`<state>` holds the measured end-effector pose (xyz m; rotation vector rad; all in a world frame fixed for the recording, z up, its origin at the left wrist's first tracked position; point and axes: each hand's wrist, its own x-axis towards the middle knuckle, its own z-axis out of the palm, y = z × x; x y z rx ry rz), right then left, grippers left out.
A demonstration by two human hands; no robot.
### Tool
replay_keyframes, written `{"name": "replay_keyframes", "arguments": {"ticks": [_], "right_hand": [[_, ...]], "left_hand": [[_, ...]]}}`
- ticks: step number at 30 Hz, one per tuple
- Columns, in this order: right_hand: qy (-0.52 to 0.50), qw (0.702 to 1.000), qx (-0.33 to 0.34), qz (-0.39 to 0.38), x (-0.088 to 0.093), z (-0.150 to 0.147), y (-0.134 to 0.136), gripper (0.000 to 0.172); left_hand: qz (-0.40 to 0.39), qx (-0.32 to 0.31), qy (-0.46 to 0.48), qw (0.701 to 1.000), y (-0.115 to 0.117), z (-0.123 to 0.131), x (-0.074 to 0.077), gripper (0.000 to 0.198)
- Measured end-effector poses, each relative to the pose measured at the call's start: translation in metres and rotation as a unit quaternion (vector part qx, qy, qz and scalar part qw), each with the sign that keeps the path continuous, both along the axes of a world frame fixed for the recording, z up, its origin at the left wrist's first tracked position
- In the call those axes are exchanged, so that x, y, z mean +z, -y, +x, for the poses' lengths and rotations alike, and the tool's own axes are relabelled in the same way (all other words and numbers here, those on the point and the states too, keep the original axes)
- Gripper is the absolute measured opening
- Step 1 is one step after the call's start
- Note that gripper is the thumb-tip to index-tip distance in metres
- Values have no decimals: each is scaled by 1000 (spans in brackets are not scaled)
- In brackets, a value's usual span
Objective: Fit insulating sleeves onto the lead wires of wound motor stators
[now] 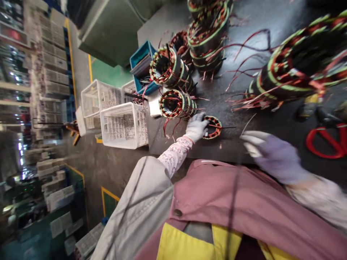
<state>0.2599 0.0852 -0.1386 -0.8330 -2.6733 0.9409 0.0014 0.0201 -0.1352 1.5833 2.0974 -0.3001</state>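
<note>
Copper-wound ring point(213, 127) touching left hand point(196, 126); right hand point(272, 154) well apart.

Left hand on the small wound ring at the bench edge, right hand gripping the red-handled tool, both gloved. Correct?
One error. The head view shows the right hand empty and open above the bench, apart from the red-handled tool lying farther right. The left hand is on the small wound ring, and both hands are gloved.
</note>
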Motion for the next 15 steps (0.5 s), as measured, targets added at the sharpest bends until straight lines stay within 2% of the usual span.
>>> {"name": "replay_keyframes", "arguments": {"ticks": [3,5,9,13,15], "right_hand": [[34,998,38,33,-15,-60,14,36],[70,992,74,69,-28,-86,17,38],[101,975,155,126,-38,-93,19,41],[138,973,144,118,-31,-90,21,32],[143,973,141,115,-29,-94,22,30]], "left_hand": [[-6,1,28,1000,2,-2,-7,42],[11,16,51,999,6,-5,-11,42],[25,43,97,994,13,-12,-12,37],[-29,76,81,993,9,-10,-4,46],[-38,41,57,997,6,-7,4,42]]}}
